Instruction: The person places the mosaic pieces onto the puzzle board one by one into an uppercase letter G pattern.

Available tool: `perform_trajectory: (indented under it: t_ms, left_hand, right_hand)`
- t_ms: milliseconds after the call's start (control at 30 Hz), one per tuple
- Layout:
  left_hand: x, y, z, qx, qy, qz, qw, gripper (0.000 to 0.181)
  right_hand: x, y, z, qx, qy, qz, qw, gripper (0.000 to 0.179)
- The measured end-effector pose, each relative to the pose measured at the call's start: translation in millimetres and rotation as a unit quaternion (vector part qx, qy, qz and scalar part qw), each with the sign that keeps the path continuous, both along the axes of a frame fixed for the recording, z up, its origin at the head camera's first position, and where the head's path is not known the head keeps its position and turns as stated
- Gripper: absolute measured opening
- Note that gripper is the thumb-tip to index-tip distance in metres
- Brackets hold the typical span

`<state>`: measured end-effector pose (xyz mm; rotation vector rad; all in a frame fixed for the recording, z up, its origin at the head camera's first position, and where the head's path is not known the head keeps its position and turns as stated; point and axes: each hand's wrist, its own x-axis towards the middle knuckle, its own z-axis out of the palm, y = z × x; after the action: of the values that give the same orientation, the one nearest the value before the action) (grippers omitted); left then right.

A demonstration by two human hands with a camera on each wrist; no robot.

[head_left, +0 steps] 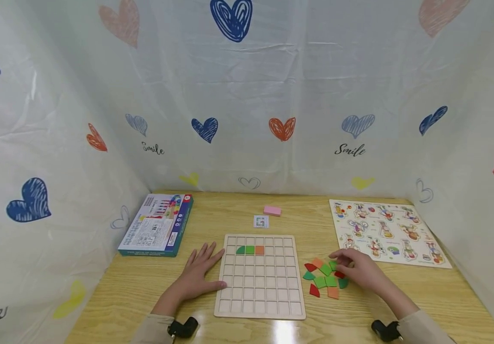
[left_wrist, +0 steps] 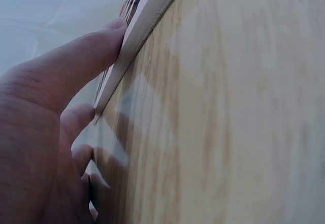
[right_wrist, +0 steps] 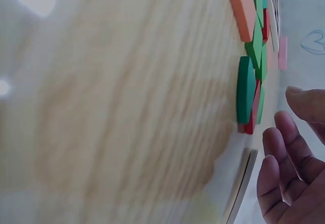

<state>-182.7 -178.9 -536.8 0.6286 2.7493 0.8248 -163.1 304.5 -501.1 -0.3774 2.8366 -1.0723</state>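
Note:
A pale wooden grid board (head_left: 260, 282) lies on the table. In its second row sit a green curved-edge piece (head_left: 241, 250), a light green square (head_left: 250, 250) and an orange square (head_left: 259, 250). My left hand (head_left: 196, 278) rests flat with spread fingers at the board's left side; in the left wrist view its thumb (left_wrist: 96, 46) touches the board's edge. Right of the board, loose red, orange and green pieces (head_left: 330, 281) lie together. Over their right side hovers my right hand (head_left: 360, 270), fingers bent loosely, thumb and fingers apart in the right wrist view, with no piece visible between them.
At the back left lies a boxed set (head_left: 154, 227). A small printed card (head_left: 261, 221) and a pink block (head_left: 272, 211) are behind the board. A picture board (head_left: 386, 232) with cartoon figures lies at the right. A heart-patterned curtain (head_left: 247, 95) encloses the table.

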Motion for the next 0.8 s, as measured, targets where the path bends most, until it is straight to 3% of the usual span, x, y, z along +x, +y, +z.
perform_trajectory:
  t_ms: [367, 800]
  left_hand:
    - [1.0, -0.3, 0.5, 0.001, -0.002, 0.004, 1.0000, 0.093]
    - [1.7, 1.3, 1.8, 0.004, 0.000, 0.001, 1.0000, 0.093]
  right_hand:
    - [19.9, 18, -6.0, -0.005, -0.032, 0.033, 0.9989, 0.019]
    - [20.0, 18, -6.9, 0.001, -0.047, 0.055, 0.9974, 0.014]
